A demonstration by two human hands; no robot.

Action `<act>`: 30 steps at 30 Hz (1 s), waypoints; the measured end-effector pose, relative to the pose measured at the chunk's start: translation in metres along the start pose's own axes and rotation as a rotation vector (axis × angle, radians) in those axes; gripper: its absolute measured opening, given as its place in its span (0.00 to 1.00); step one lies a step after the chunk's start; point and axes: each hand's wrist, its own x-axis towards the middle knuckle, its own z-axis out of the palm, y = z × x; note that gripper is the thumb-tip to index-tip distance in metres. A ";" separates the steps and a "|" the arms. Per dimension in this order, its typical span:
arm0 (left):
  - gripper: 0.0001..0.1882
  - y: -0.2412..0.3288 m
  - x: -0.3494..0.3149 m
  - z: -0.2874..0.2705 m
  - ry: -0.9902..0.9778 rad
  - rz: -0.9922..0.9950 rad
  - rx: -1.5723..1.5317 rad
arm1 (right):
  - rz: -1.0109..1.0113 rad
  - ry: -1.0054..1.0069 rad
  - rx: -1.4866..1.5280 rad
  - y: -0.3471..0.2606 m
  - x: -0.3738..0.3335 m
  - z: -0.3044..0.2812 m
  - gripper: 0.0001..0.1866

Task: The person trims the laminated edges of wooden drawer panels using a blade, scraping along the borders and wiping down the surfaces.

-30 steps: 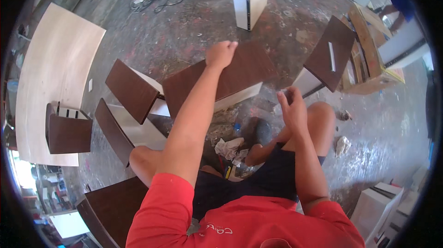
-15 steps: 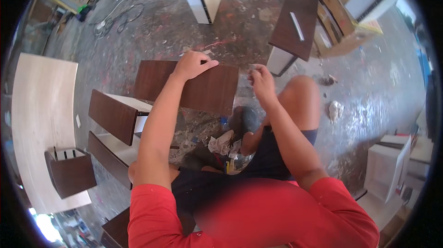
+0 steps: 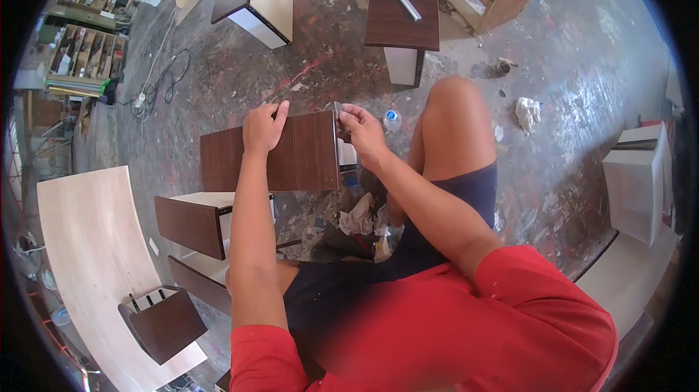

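Observation:
In front of me lies a drawer with a dark brown wood-grain front [image 3: 309,151] facing up. Its white side shows under the right end. My left hand [image 3: 264,128] is closed over the far edge of this front, thumb sticking out and fingertips hidden behind it. At the front's far right corner, my right hand [image 3: 362,137] pinches a small thin greyish piece [image 3: 337,109] against the edge. What that piece is made of is too small to tell.
A clear bottle [image 3: 392,121] with a blue cap stands right of my right hand. More brown-fronted drawers [image 3: 191,226] are at left and ahead, one bearing a white strip [image 3: 404,1]. A pale board [image 3: 98,261] lies far left, crumpled paper [image 3: 527,115] at right.
My right hand has come from apart on the right to the drawer front's right edge. The left hand stays on the far edge. The whole view has shifted and the white drawer side now shows.

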 end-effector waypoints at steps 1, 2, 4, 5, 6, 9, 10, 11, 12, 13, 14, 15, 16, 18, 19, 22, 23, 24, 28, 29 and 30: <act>0.31 -0.001 0.000 0.002 0.003 -0.009 0.014 | 0.003 0.002 -0.034 0.001 0.001 0.001 0.12; 0.31 -0.003 0.000 0.003 0.007 -0.018 0.028 | 0.005 0.003 -0.068 0.001 0.002 0.001 0.12; 0.31 -0.003 -0.001 0.003 0.010 -0.029 0.035 | -0.014 -0.001 -0.067 -0.002 -0.002 0.005 0.12; 0.30 -0.004 -0.001 0.003 0.014 -0.039 0.039 | -0.035 -0.003 -0.068 -0.003 -0.004 0.008 0.12; 0.30 -0.002 -0.001 0.003 0.013 -0.039 0.040 | -0.034 -0.004 -0.067 -0.002 -0.005 0.006 0.12; 0.30 0.001 -0.001 0.001 0.027 -0.049 -0.013 | -0.149 -0.058 -0.206 0.003 -0.003 -0.001 0.11; 0.30 0.001 0.000 0.002 0.031 -0.048 0.002 | -0.170 -0.052 -0.236 0.004 0.002 -0.003 0.10; 0.30 0.000 0.000 0.003 0.035 -0.046 0.017 | -0.192 -0.046 -0.266 0.005 0.006 -0.004 0.10; 0.30 0.000 0.000 0.003 0.036 -0.048 0.018 | -0.191 -0.048 -0.267 0.002 0.005 -0.002 0.10; 0.30 -0.001 0.000 0.003 0.022 -0.064 0.029 | -0.195 -0.055 -0.259 -0.001 0.005 0.000 0.09; 0.30 -0.001 0.000 0.004 0.009 -0.079 0.040 | -0.200 -0.061 -0.253 -0.003 0.003 0.002 0.09; 0.30 0.000 0.000 0.004 0.008 -0.081 0.038 | -0.199 -0.061 -0.255 -0.004 0.000 0.003 0.09; 0.30 0.001 0.000 0.003 0.024 -0.076 0.036 | -0.226 -0.063 -0.289 -0.004 -0.005 0.003 0.09; 0.30 0.001 -0.001 0.002 0.038 -0.076 0.032 | -0.250 -0.066 -0.326 -0.005 -0.017 0.003 0.09; 0.30 0.001 -0.001 0.002 0.037 -0.088 0.042 | -0.229 -0.060 -0.376 -0.007 -0.024 0.004 0.09; 0.30 0.002 0.001 0.002 0.023 -0.121 0.048 | -0.201 -0.067 -0.424 -0.004 -0.038 0.000 0.09; 0.30 0.002 0.002 0.002 0.014 -0.141 0.048 | -0.196 -0.083 -0.419 -0.001 -0.043 -0.002 0.09; 0.30 0.004 0.002 0.001 0.010 -0.142 0.044 | -0.193 -0.079 -0.421 0.001 -0.048 -0.004 0.09; 0.31 0.004 0.002 0.000 0.000 -0.175 0.059 | -0.238 -0.124 -0.456 0.015 -0.073 -0.011 0.08; 0.31 0.003 0.002 0.000 0.018 -0.180 0.072 | -0.265 -0.141 -0.434 0.019 -0.079 -0.012 0.08; 0.31 0.005 0.003 0.001 0.015 -0.179 0.070 | -0.263 -0.138 -0.435 0.025 -0.084 -0.016 0.08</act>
